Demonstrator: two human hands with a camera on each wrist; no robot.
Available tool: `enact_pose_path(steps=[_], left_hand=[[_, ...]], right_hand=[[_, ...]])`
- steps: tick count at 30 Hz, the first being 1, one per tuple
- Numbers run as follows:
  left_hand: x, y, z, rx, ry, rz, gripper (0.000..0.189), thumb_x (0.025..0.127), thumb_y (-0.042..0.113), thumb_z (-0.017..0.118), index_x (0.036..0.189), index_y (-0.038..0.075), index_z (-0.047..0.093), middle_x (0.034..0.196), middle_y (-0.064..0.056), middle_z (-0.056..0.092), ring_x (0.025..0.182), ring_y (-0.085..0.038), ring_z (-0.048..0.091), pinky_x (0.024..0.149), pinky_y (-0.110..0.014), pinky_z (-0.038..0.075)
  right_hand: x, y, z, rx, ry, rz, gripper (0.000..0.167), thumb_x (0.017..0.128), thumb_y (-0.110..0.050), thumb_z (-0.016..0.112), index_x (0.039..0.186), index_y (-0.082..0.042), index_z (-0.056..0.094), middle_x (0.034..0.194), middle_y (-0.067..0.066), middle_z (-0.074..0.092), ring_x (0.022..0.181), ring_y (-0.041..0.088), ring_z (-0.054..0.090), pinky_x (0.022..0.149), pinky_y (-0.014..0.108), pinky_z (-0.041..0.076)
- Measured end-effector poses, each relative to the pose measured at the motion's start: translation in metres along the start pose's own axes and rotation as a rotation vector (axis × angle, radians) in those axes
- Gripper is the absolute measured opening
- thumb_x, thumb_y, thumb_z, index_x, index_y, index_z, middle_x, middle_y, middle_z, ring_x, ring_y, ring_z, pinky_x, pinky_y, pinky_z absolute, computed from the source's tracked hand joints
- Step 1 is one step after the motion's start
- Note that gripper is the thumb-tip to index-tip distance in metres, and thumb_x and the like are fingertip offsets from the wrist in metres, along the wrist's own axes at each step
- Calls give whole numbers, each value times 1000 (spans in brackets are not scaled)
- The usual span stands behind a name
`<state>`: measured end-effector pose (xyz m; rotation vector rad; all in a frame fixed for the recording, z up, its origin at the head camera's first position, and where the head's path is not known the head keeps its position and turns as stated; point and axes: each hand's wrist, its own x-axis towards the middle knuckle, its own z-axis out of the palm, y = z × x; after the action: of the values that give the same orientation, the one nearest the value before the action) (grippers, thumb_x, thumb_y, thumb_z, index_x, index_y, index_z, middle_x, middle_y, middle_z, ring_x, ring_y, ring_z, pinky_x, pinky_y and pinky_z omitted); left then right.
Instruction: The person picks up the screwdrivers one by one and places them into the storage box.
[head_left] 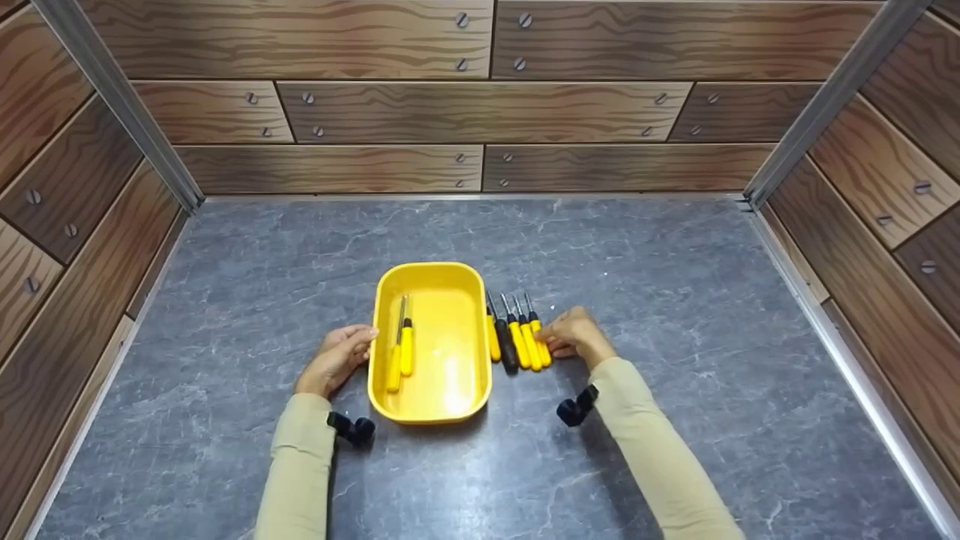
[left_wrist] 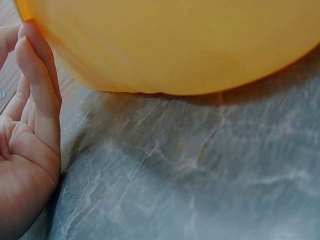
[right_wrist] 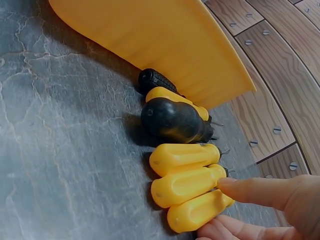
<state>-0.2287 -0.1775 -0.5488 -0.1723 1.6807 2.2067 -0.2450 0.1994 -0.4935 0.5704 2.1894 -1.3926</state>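
A yellow plastic tray (head_left: 450, 322) stands on the table, with two yellow-handled screwdrivers (head_left: 406, 349) lying in its left half. My left hand (head_left: 341, 356) pinches the tray's left rim between thumb and fingers. Right of the tray lies a row of screwdrivers with yellow and black handles, shafts pointing away. My right hand (head_left: 577, 334) is at the row's right end, pinching the outermost yellow screwdriver (right_wrist: 195, 214). In the right wrist view, a thick black-handled screwdriver (right_wrist: 172, 120) lies nearer the tray, and a smaller black handle (right_wrist: 156, 80) sits against the tray wall.
The grey marble-patterned table (head_left: 690, 300) spreads around the tray. Wood-patterned panels (head_left: 480, 112) enclose its back and sides, joined by metal corner posts (head_left: 120, 105). Each wrist carries a small black camera (head_left: 576, 409).
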Motion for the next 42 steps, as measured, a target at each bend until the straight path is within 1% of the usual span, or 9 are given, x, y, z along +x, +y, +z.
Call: enact_pose_path(steps=[4,8,16,18,21,27,35,38,42], left_hand=[[0,0,1,-3,10,-9,8,93,7,54,94,4,61,67,6,62,59,-3,52,58,-13,46],[0,1,1,-9,5,-15,7,94,7,53,96,3,59,70,6,64,60,-2,54,59,-13,47],[0,0,1,-22,-12,-10,8,93,6,53,95,3,60,68,6,63,60,-3,53,59,-13,47],[-1,0,1,-23,-18,-10,8,94,6,53,95,3,60,68,6,62,59,-3,52,58,-13,46],[-1,1,1,-22,-9,-13,8,94,6,53,95,3,60,67,6,62,58,-3,52,57,-13,45],[0,2,-1,-2,-9,-12,8,95,8,53,95,5,60,65,7,60,57,-2,50,55,-12,43],[0,1,0,-20,-8,-4,10,94,6,53,89,7,62,63,6,57,57,-4,49,56,-13,43],[1,0,0,-23,-3,-6,10,94,5,53,89,7,61,63,6,58,57,-3,49,56,-13,43],[1,0,0,-26,-3,-7,9,94,5,53,90,7,60,64,6,59,57,-3,50,56,-12,43]], right_hand=[[1,0,1,2,15,7,23,80,-8,74,77,-9,51,58,-3,56,51,6,55,53,20,54],[1,0,2,-1,27,15,23,79,-8,75,79,-8,52,59,-3,56,52,7,56,54,20,55],[4,1,3,3,48,34,19,79,-7,76,89,-3,60,60,-2,60,53,7,59,57,21,57],[4,2,3,11,47,33,18,79,-7,76,88,-3,61,59,-3,60,52,6,59,56,21,57],[4,2,3,24,36,28,16,79,-6,75,83,-5,59,56,-4,60,50,6,58,54,20,56],[7,2,1,38,14,22,19,79,-5,74,75,-8,56,50,-6,58,46,5,55,49,19,53],[8,3,0,55,2,22,16,80,-5,74,78,-6,58,52,-6,59,48,5,56,52,20,55],[12,5,-2,61,-14,17,18,76,-6,78,78,-5,59,54,-4,61,49,6,57,53,21,56],[14,7,-2,59,-5,17,21,74,-6,78,82,-3,59,58,-2,60,50,8,57,56,23,57]])
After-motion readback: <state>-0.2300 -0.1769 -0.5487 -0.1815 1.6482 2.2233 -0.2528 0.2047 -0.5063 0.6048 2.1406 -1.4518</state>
